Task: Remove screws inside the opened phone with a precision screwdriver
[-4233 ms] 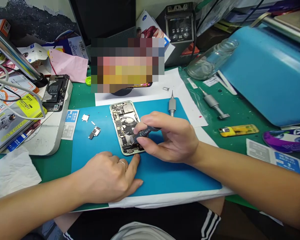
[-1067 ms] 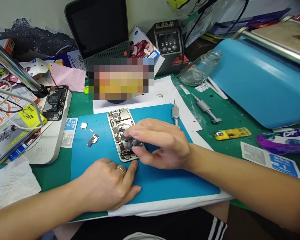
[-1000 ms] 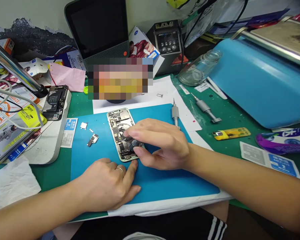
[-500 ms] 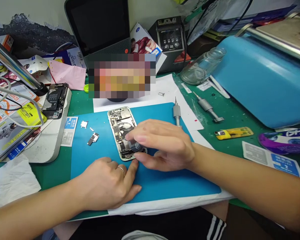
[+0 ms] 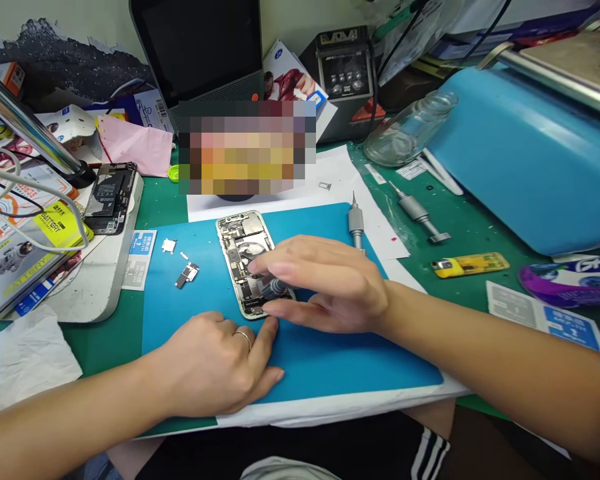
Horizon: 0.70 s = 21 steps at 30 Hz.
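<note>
An opened phone (image 5: 243, 250) with its inner boards bare lies on a blue mat (image 5: 320, 360). My right hand (image 5: 330, 283) lies over the phone's lower right part and holds a small dark screwdriver (image 5: 274, 288) between thumb and fingers, its tip down inside the phone. My left hand (image 5: 215, 363) rests flat on the mat with a ring on one finger, and a fingertip touches the phone's near end. Two small metal parts (image 5: 187, 272) lie on the mat to the left of the phone.
A grey screwdriver (image 5: 356, 223) lies at the mat's far right edge, another (image 5: 420, 213) on the green table beyond. A second opened phone (image 5: 111, 197) sits at the left on a white pad. A glass jar (image 5: 407, 130), a yellow lighter (image 5: 470, 264) and a large blue machine (image 5: 530, 147) stand at the right.
Since 4.2 s ago my right hand has flattened out low over the phone with the screwdriver tucked under its fingers. In the last second only the view shifted slightly; my left hand stays put.
</note>
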Each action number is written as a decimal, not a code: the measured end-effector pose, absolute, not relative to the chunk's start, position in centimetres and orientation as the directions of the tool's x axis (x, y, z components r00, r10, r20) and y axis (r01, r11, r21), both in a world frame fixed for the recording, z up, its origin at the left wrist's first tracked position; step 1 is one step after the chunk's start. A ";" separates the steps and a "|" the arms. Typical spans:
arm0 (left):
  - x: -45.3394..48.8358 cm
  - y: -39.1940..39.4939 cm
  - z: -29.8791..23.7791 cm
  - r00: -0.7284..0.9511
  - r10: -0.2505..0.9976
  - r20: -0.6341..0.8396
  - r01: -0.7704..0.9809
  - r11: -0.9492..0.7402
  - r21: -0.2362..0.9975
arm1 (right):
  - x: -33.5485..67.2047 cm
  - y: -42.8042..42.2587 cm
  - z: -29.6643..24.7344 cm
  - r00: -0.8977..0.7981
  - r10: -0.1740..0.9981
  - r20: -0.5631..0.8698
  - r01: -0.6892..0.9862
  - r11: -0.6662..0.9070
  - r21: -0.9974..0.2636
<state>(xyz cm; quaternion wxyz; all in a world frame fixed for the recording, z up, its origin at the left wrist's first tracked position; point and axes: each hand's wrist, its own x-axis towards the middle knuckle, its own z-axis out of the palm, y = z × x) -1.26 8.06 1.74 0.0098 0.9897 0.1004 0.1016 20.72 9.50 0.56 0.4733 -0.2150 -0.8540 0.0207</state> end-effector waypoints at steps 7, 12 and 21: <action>-1.3 8.0 1.5 0.959 0.203 0.196 0.199 -0.979 0.040 | 20.7 9.2 0.7 -0.442 0.443 0.780 0.367 0.883 -0.293; -1.3 8.0 1.5 0.958 0.191 0.211 0.187 -0.982 0.039 | 21.0 9.4 0.6 -0.447 0.455 0.770 0.352 0.881 -0.316; -1.2 8.1 1.6 0.960 0.184 0.210 0.180 -0.983 0.038 | 21.0 9.1 0.3 -0.450 0.493 0.745 0.332 0.867 -0.373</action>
